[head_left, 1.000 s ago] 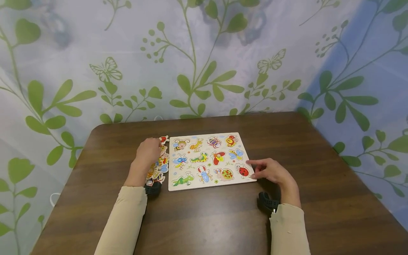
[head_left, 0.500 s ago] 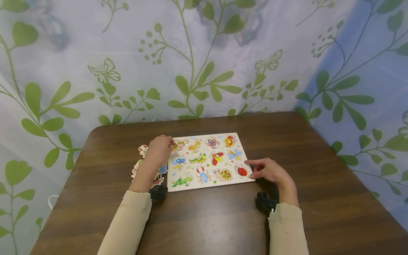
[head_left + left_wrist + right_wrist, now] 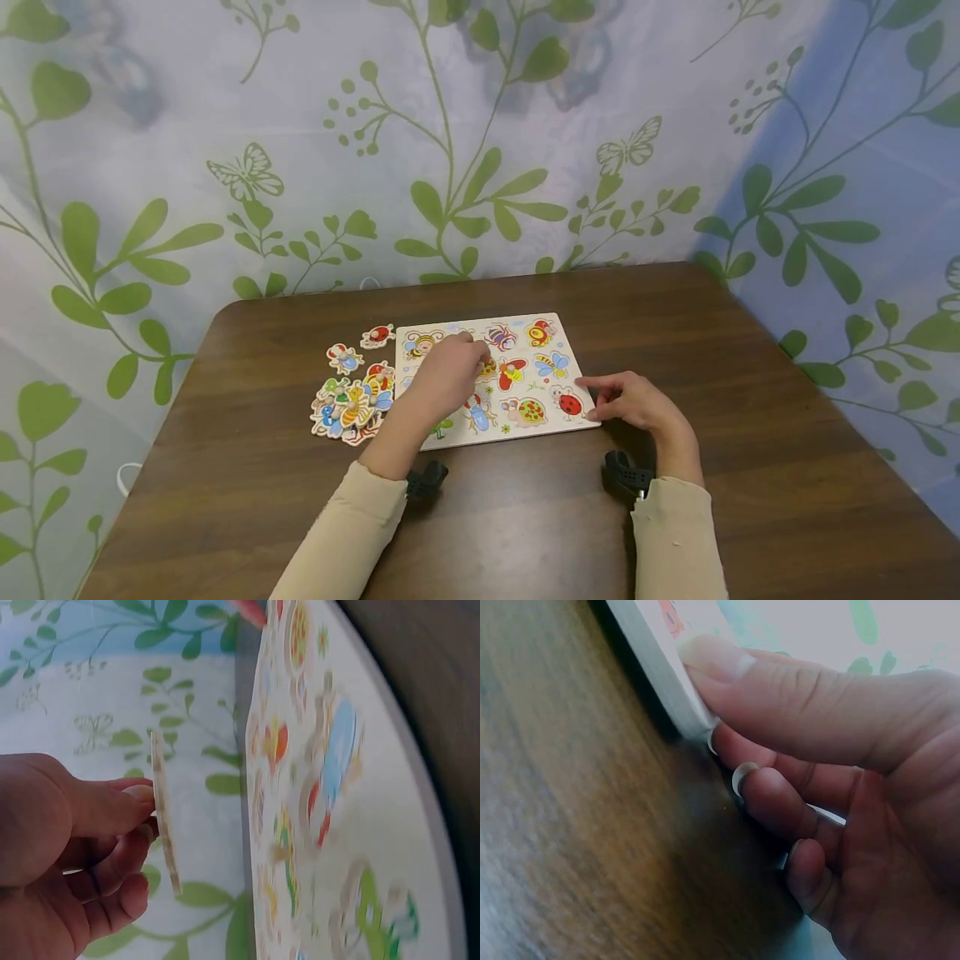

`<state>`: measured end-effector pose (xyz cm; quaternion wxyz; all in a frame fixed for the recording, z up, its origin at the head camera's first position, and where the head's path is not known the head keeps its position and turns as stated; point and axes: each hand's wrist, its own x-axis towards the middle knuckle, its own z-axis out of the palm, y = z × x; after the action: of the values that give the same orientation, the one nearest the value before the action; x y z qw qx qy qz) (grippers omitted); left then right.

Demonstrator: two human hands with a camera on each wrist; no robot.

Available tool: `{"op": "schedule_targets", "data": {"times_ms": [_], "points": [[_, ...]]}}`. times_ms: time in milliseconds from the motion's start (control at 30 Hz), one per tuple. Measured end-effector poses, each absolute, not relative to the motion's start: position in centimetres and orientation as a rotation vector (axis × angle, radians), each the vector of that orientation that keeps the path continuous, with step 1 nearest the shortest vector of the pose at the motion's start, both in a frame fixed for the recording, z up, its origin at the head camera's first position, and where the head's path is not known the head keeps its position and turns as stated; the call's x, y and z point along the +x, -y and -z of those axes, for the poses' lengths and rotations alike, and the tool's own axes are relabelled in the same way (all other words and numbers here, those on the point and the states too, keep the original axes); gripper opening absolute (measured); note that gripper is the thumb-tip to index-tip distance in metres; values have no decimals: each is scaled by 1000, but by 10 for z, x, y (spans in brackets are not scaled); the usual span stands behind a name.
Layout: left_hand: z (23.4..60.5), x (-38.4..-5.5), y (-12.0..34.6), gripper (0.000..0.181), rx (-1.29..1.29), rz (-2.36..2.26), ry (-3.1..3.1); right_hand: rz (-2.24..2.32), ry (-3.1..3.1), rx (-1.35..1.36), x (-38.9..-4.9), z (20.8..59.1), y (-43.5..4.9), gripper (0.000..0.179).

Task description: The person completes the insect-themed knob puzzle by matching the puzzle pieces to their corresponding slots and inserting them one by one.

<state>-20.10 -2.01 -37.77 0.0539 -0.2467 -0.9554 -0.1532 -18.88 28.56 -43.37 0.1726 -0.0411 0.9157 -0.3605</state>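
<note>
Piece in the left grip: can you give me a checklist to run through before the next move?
1. Left grip secure on the piece: looks ok, pinched near the middle.
2. Piece clear of the board: ok, the left wrist view shows a gap.
3. Piece's picture readable: cannot tell; edge-on at the wrist, mostly hidden from the head view.
4. Board fully visible: not ok, the left grip covers part of it in the head view.
5. Board braced: ok, the right grip touches a near corner.
6. Loose pieces off the board: ok, left of it.
</note>
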Motion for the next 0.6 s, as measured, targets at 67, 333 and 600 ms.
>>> {"op": "schedule_targets", "data": {"times_ms": [67, 333, 600], "points": [[379, -199, 11, 13, -794, 457, 2913, 1023, -2598, -116, -189, 434, -286, 57], [391, -194, -26, 13, -963, 282, 2980, 1030, -2593, -124, -189, 434, -288, 56], [404, -193, -42, 10, -1042, 232, 3036, 1004, -2608, -142, -191, 434, -286, 56]]}}
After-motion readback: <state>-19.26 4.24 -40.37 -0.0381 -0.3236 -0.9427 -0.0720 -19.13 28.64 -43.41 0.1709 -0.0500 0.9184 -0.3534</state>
